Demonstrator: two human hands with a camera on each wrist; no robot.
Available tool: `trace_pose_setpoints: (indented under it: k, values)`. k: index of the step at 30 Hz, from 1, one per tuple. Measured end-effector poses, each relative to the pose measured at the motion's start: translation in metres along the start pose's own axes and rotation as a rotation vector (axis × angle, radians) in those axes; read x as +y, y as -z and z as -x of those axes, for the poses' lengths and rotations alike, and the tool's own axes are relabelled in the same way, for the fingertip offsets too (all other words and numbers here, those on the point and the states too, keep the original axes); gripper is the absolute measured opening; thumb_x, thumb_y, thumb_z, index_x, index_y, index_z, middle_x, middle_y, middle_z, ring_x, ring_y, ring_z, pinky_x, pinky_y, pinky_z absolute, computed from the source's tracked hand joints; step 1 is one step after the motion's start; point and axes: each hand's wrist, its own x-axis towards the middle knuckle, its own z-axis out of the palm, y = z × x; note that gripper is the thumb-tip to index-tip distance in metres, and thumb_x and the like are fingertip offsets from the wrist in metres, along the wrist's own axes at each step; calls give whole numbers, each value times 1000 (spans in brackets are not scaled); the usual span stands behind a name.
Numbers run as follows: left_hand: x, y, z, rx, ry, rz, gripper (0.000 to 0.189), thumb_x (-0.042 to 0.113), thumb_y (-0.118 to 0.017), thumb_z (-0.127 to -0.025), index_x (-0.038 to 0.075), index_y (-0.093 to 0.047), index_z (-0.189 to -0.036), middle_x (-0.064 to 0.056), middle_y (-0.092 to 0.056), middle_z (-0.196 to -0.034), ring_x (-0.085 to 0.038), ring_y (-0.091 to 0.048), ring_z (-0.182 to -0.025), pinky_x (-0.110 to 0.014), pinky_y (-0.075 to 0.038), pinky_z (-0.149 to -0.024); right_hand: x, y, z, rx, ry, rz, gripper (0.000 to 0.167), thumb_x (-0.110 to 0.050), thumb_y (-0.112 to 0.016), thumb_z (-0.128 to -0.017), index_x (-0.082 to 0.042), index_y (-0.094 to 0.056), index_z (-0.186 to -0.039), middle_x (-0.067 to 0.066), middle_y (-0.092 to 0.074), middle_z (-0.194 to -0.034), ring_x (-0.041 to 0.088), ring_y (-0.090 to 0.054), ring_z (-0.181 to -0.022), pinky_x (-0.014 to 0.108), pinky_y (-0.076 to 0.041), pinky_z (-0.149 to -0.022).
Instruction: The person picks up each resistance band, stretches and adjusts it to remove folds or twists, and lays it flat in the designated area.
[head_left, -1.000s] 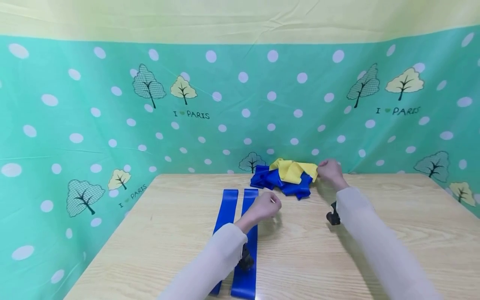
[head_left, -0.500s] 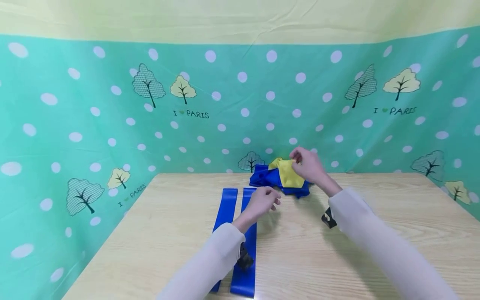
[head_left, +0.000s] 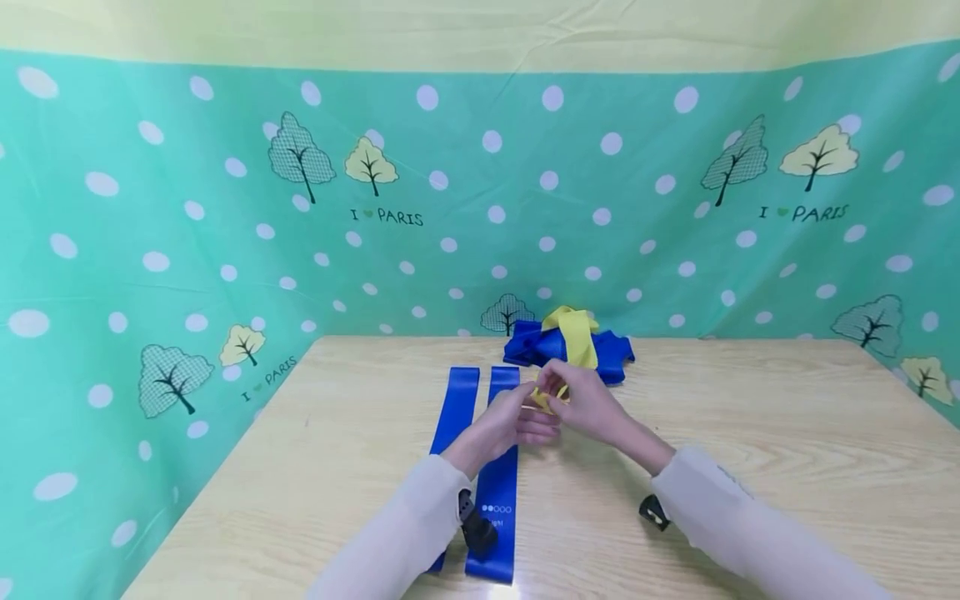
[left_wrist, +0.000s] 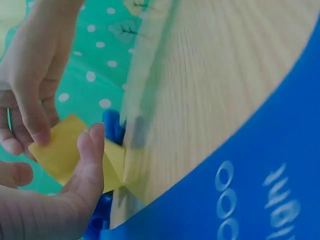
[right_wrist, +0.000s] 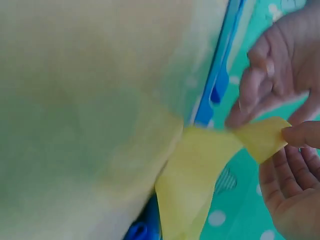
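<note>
My right hand (head_left: 592, 406) pinches one end of a yellow resistance band (head_left: 576, 337) with its fingertips. The rest of that band trails back over a crumpled heap of blue resistance bands (head_left: 613, 354) at the table's far side. My left hand (head_left: 501, 423) is held close against the right, its fingers fairly straight. In the left wrist view, left fingers (left_wrist: 91, 150) lie against the yellow band, with the thumb apart from them. Two blue resistance bands (head_left: 455, 408) (head_left: 495, 492) lie flat side by side under my left forearm; the nearer end of one bears white dots and lettering.
The wooden table (head_left: 360, 475) extends to both sides of my arms. Behind it hangs a green dotted curtain (head_left: 420, 258) printed with trees. A black wrist-worn device (head_left: 480, 533) sits under my left sleeve, and another (head_left: 654, 512) under the right.
My right hand has moved from the heap's right side, across it, then toward me to my left hand, drawing out the yellow band's end. My left fingers have straightened.
</note>
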Motion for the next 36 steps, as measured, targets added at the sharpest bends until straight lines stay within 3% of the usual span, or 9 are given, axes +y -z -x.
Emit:
trace_pose_setpoints:
  k: [4,10,12,15,18,21,26,32,36]
  values:
    - [-4,-2,8,16,28,47,33,25,-41,-100,1,-52,-121,-13,-64,-101,-17,-64,-76,-27,-56,-69,-11,-7,16,-54,4,-19,20,9,-66,-78,-5,-59,-90,6,-66,-84,17,-65,-76,25,-53,-65]
    - [-10,-5,17,60,27,-36,35,8,-50,-92,-3,-53,-125,-14,-55,-111,-19,-62,-84,-26,-55,-68,-20,-7,37,-112,-73,-114,15,6,-66,-81,-6,-61,-88,5,-67,-87,18,-68,-82,22,-54,-72]
    - [-12,-5,19,64,12,-73,36,3,-51,-90,-5,-52,-126,-16,-60,-108,-18,-64,-81,-26,-56,-67,-22,-4,42,-101,-138,-136,11,4,-66,-82,-5,-62,-86,4,-67,-85,18,-68,-82,21,-54,-72]
    - [-13,-5,20,76,-19,-141,33,1,-53,-88,-3,-54,-121,-16,-66,-96,-17,-66,-72,-25,-55,-61,-20,5,46,-83,-316,-201,4,0,-64,-84,-1,-62,-88,6,-66,-82,16,-66,-77,23,-54,-68]
    - [-12,-6,24,114,-108,-276,29,0,-56,-85,-2,-59,-114,-12,-64,-86,-15,-62,-63,-24,-52,-53,-12,12,47,-94,-539,-353,17,-5,-58,-90,8,-60,-100,14,-68,-86,17,-66,-77,29,-56,-72]
    - [-11,-12,30,166,-254,-501,26,-2,-59,-79,0,-66,-104,-7,-62,-77,-11,-55,-55,-22,-46,-46,-4,14,48,-139,-700,-580,37,-13,-49,-97,17,-50,-118,23,-68,-99,21,-69,-86,34,-56,-80]
    - [-10,-26,42,190,-431,-804,24,-3,-64,-77,5,-73,-97,-3,-64,-77,-8,-49,-56,-19,-38,-45,7,12,49,-154,-816,-913,51,-23,-45,-100,17,-38,-131,21,-67,-109,22,-68,-98,32,-53,-88]
    - [-13,-33,50,97,-433,-852,17,0,-71,-77,5,-74,-93,-3,-58,-89,-10,-48,-77,-19,-40,-61,10,6,50,-140,-856,-1029,49,-7,-52,-95,18,-35,-134,16,-66,-112,16,-67,-96,33,-53,-87]
    - [-9,-29,52,37,-341,-791,18,13,-75,-77,8,-71,-93,-3,-56,-95,-14,-49,-84,-23,-41,-64,10,3,50,-106,-846,-1022,51,2,-52,-92,17,-32,-137,14,-65,-110,15,-66,-96,30,-54,-86]
